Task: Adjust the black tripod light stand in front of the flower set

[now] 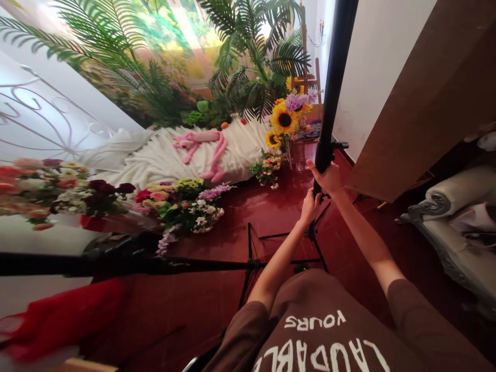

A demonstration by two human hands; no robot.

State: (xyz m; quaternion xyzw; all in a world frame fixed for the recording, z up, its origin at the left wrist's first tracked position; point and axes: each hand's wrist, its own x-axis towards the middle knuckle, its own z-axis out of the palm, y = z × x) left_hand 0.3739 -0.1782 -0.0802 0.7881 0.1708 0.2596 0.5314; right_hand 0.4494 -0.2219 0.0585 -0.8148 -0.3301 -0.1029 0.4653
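A tall black light stand (pixel 334 88) rises in front of me, its tripod legs spread on the red tiled floor. My right hand (pixel 328 178) is wrapped around the pole just below a side knob. Lower down, my left hand (pixel 310 207) is closed on the same pole, near another joint. The inner sides of the fingers are hidden behind the pole and palms. The top of the stand runs out of the picture.
Another black stand (pixel 217 265) crosses at left, legs splayed near me. Flower bunches (pixel 189 206), a white-draped bed (pixel 155 155) with a pink plush toy (pixel 209 144), sunflowers (pixel 284 120) and palm leaves (pixel 256 51) lie beyond. A brown panel (pixel 406 113) and a pale sofa (pixel 453 206) stand right.
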